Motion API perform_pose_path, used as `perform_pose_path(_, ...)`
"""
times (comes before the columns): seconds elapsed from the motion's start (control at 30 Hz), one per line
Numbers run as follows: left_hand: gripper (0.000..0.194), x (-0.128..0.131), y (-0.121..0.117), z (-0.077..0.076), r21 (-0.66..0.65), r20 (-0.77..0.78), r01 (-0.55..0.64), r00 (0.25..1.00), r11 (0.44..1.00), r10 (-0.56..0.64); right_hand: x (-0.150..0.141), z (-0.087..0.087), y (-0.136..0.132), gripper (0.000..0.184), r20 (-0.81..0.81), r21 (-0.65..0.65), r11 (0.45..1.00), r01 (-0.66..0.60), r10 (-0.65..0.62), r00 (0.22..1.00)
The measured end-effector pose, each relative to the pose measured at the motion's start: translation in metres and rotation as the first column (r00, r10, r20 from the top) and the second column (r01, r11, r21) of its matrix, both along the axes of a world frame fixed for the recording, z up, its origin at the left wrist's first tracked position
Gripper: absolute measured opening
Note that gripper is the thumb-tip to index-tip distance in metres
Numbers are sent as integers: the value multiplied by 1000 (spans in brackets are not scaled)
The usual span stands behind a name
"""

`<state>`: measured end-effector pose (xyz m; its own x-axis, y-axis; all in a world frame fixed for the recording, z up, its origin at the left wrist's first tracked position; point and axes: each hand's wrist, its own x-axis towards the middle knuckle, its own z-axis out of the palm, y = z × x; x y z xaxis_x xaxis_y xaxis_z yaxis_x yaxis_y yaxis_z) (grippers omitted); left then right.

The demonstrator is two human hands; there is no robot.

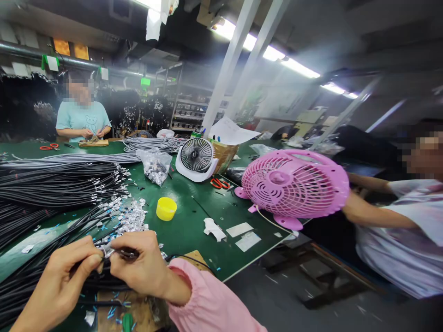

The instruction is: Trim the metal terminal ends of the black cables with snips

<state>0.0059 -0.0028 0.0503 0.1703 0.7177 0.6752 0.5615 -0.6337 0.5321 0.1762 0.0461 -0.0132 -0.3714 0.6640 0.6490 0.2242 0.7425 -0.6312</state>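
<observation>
Green table point(194, 228): black cables point(51, 184), yellow tub point(166, 210), 2 fans point(195, 155) point(297, 186)

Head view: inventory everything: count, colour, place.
Black cables: many, black, left
Grey cables: many, grey, behind
Foil scraps: many, silver, by cables
Bag: one, clear, behind foil
Round piece: one, yellow, centre
Small fan: one, white, centre
Large fan: one, pink, right
Box: one, brown, centre
Scissors: two, red, far left, beside box
Papers: several, white, by large fan
Table: one, green, centre
Boards: several, brown, near and far
Lights: several, white, overhead
People: two, blue and pale tops, left, right
Left hand: one, bare, lower left
Right hand: one, pink sleeve, lower centre
</observation>
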Motion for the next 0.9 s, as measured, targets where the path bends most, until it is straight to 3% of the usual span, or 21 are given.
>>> perform_pose_path(0.13, 61, -5, -2, -4, -179, -1, 30, 1000, 983, -31, 3, 5, 0, 14, 79, 209, 977, -39, 23, 997)
perform_pose_path(0.23, 69, -3, 1, -3, -334, 20, 23, 1000, 942, -18, 7, 12, 3, 15, 154, 396, 918, -4, -62, 986)
perform_pose_path(0.37, 73, 1, 6, 1, -353, 56, -30, 997, 935, 53, 10, 18, 9, 28, 139, 476, 877, 63, -146, 980)
perform_pose_path(0.43, 65, 0, 5, -1, -263, 90, -86, 989, 961, 114, 9, 17, 11, 27, 103, 447, 888, 108, -171, 980)
perform_pose_path(0.5, 53, -2, 4, -4, -85, 98, -189, 976, 978, 197, 7, 15, 11, 21, 91, 357, 926, 124, -167, 982)
perform_pose_path(0.6, 38, -4, 2, -10, 231, 37, -302, 953, 925, 302, 5, 13, 12, 18, 87, 245, 966, 77, -101, 991)
perform_pose_path(0.7, 31, -2, 2, -12, 361, -20, -271, 954, 892, 298, 4, 13, 13, 17, 65, 224, 972, 68, -85, 994)
perform_pose_path(0.8, 38, 0, 2, -8, 254, -22, -166, 984, 953, 177, 3, 13, 15, 14, 78, 241, 969, 49, -70, 994)
perform_pose_path(0.9, 55, -2, 2, -6, -61, -56, -28, 998, 998, 25, 3, 11, 17, 12, 100, 343, 939, 12, -49, 994)
